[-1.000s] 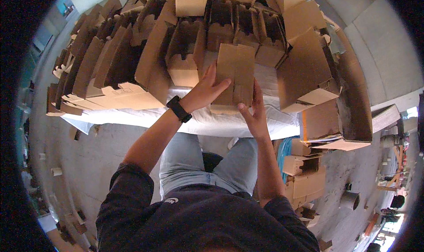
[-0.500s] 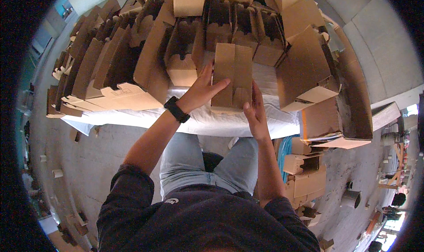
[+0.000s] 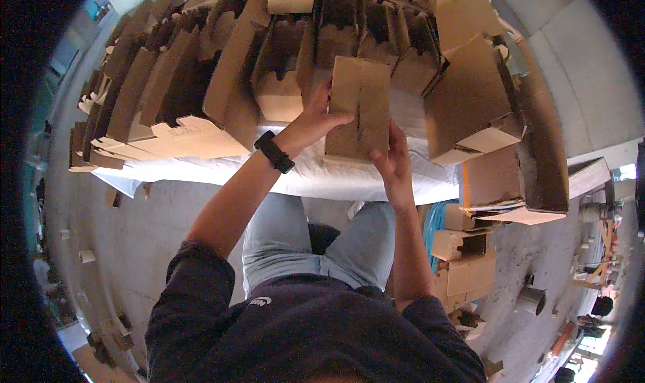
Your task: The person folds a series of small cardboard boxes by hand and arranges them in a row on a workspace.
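Between my two hands is a small brown cardboard box [image 3: 361,101], its top flaps closed along a middle seam. My left hand [image 3: 310,126] grips its left side, thumb lying on the top face and fingers partly hidden behind the edge. On the lower right side, my right hand [image 3: 395,160] holds the box with the thumb at the near corner. The box is over a white cloth-covered table [image 3: 316,179]. Just beyond it stands a row of open narrow cardboard boxes [image 3: 281,97].
At the left, several open cardboard boxes [image 3: 195,138] stand packed side by side. A larger open box [image 3: 470,101] is close on the right, with another carton [image 3: 494,185] at the table's right end. More cartons [image 3: 470,275] are stacked on the floor beside my right arm.
The top flap seam near my right thumb now looks flatter; a raised bit of flap there is gone. My hands keep their hold on the box. The view has shifted slightly.
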The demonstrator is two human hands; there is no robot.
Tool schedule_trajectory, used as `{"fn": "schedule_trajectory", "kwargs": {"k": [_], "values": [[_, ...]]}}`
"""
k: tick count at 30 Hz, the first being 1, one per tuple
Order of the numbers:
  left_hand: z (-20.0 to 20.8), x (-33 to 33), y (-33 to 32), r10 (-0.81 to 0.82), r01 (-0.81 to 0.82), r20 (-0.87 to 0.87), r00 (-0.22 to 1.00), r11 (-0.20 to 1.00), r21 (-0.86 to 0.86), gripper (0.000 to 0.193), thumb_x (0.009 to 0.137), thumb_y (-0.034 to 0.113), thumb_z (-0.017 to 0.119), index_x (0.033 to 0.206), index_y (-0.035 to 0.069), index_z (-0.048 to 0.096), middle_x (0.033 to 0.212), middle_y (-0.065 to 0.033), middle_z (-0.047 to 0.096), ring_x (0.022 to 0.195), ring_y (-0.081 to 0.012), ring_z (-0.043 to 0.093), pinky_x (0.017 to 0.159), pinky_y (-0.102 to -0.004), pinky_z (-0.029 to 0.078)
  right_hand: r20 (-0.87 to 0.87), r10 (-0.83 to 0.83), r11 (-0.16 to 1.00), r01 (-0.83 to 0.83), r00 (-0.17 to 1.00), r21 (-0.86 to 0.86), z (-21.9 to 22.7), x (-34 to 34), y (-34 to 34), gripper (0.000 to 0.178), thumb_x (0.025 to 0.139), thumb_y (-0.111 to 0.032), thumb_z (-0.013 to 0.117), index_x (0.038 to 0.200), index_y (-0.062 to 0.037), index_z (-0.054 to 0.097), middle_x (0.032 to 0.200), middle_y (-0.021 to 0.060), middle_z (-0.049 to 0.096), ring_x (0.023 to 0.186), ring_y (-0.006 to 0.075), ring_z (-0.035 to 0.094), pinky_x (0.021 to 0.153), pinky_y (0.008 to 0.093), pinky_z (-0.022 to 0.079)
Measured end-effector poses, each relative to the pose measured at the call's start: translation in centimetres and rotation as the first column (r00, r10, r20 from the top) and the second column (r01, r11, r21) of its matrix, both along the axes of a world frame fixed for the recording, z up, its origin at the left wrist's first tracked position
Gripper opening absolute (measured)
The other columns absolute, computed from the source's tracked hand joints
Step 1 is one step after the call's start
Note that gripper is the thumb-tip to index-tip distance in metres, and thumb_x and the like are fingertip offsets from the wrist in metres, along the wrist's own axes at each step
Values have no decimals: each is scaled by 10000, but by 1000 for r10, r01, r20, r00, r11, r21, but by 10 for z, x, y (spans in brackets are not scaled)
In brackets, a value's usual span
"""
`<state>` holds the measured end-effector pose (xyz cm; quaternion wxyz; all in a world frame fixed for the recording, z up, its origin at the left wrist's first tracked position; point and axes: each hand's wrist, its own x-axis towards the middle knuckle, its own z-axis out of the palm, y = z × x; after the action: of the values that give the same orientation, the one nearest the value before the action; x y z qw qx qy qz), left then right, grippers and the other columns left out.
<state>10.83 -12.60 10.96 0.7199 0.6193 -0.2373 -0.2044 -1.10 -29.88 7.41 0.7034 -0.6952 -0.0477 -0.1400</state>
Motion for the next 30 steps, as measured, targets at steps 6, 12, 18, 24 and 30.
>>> {"fn": "schedule_trajectory", "kwargs": {"k": [6, 12, 18, 24, 30], "values": [[3, -2, -3, -36, 36, -2, 999, 999, -39, 850, 776, 40, 617, 1470, 42, 126, 1448, -118, 303, 1348, -221, 299, 1110, -344, 264, 36, -11, 1000, 11, 999, 5, -4, 1, -1, 715, 862, -156, 662, 1442, -14, 269, 1490, 132, 295, 1367, 252, 293, 1100, 406, 267], [-24, 12, -5, -32, -70, 394, 919, 968, 242, 805, 847, 153, 598, 1475, 37, 108, 1484, -126, 257, 1378, -233, 242, 1134, -356, 209, 23, -29, 989, 32, 999, -142, -10, -1, 9, 738, 901, -174, 609, 1473, -29, 166, 1527, 120, 206, 1405, 242, 197, 1129, 411, 196], [-3, 4, -3, -17, -1, 89, 996, 981, 196, 823, 811, 121, 573, 1464, -4, 88, 1476, -187, 221, 1391, -279, 207, 1130, -343, 202, 8, -1, 991, 2, 1000, -132, -7, 3, 5, 747, 926, -221, 573, 1487, -47, 112, 1553, 103, 132, 1423, 258, 138, 1142, 417, 152], [-4, 4, -5, 64, -110, 189, 980, 963, 247, 826, 799, 71, 564, 1472, 13, 89, 1445, -169, 313, 1325, -247, 347, 1063, -312, 314, 30, 68, 986, -72, 997, 153, -3, 2, 9, 740, 928, -231, 566, 1491, -52, 119, 1559, 103, 116, 1432, 248, 111, 1147, 406, 136], [9, -4, -4, 21, -19, -10, 1000, 984, 179, 850, 842, 108, 566, 1506, 106, 36, 1509, -62, 236, 1371, -190, 257, 1125, -342, 236, 126, 14, 996, -25, 992, 83, -19, 4, 2, 715, 939, -264, 538, 1486, -37, 139, 1552, 116, 149, 1432, 247, 122, 1146, 389, 131]]}}
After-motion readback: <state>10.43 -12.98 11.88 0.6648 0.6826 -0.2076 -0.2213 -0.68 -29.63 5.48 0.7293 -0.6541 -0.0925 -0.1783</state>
